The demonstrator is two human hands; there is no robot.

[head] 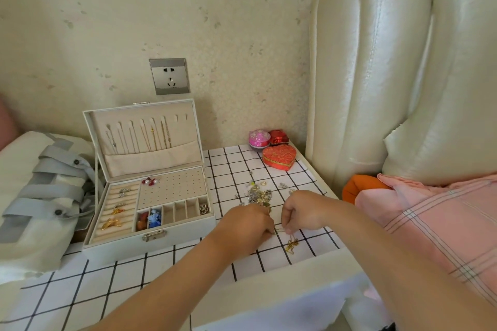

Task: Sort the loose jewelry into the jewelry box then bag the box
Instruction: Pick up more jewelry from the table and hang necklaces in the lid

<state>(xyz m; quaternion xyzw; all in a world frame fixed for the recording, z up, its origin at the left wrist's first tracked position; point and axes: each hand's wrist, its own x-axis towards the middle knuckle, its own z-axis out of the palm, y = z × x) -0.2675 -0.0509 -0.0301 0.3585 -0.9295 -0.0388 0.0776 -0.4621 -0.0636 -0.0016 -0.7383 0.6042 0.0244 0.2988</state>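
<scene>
We take the jewelry box (150, 223) as our marker. It sits open on the tabletop (282, 285), with its lid (142, 137) upright at the back and thin necklaces hanging in a row inside it. The front wall with the metal clasp faces us. Inside we see rings in the rolls on its left side, red and pearl studs on the perforated pad, and small pieces in the first two and the last of the front compartments.

Just left of the box lies the bag (40, 196), white with grey straps; we cannot tell whether the two touch. To the right of the box, across a strip of bare checked cloth (223, 169), lies the pile of loose jewelry (258, 195).

Nearer us than the pile, off the box's front right corner, both hands meet. The left hand (247, 226) has its grip pinched on one end of a gold chain (291, 243). The right hand (301, 212) has its grip pinched on the same chain just beside it, and the rest trails onto the cloth below the right fingers. The chain lies near the cloth's front right edge, where the tabletop ends.

Far right of the box, behind the pile, a heart-shaped box (279, 157), a pink round box (259, 138) and a small red box (279, 137) crowd the back corner against the headboard (376, 62). In front of the box a wide run of checked cloth stretches toward us, crossed by the left forearm.
</scene>
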